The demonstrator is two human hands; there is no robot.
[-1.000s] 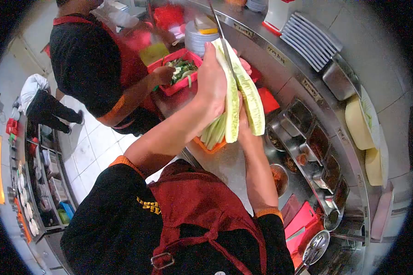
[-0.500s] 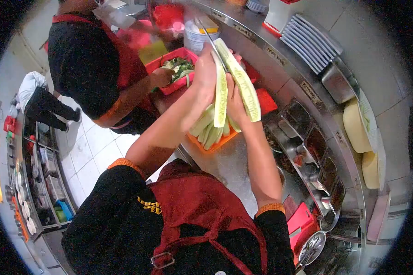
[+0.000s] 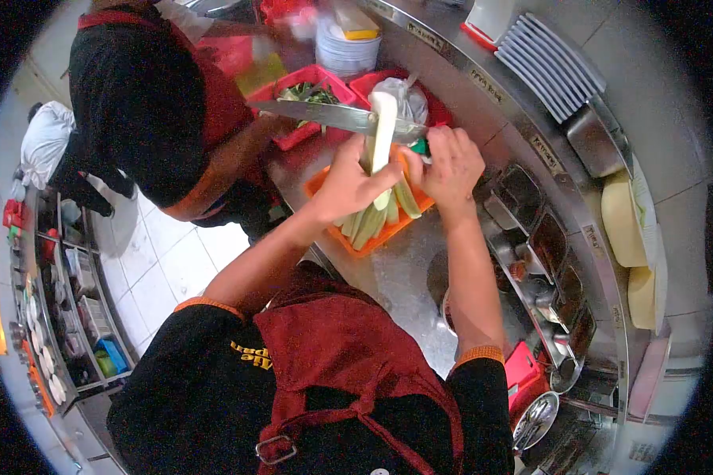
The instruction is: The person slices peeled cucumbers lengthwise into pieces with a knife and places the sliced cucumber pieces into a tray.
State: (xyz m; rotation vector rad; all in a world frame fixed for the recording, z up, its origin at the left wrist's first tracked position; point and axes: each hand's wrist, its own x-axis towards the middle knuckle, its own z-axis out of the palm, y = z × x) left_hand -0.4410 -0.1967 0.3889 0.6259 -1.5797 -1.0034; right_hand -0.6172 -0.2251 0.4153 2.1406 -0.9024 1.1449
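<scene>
My left hand (image 3: 352,184) is closed around a long pale cucumber piece (image 3: 384,131), which stands upright over the basket. My right hand (image 3: 451,164) grips a large knife (image 3: 329,115) near a green part that shows beside the fingers. The wide blade points left and lies across behind the upper part of the cucumber; I cannot tell whether it is cutting in. Below both hands, an orange basket (image 3: 362,252) holds several long cut cucumber strips (image 3: 368,226), partly hidden by my hands.
A co-worker (image 3: 146,111) stands at the left, one hand near a red basket (image 3: 289,83) of leafy greens. Behind are stacked plates (image 3: 347,55) and a tied plastic bag (image 3: 400,101). Metal containers (image 3: 547,237) line the counter's right side; a bowl of utensils (image 3: 536,419) sits lower right.
The knife has swung from pointing away to pointing left. Earlier two split cucumber lengths were held apart around the blade; now one piece stands in my left hand. My right hand has moved right.
</scene>
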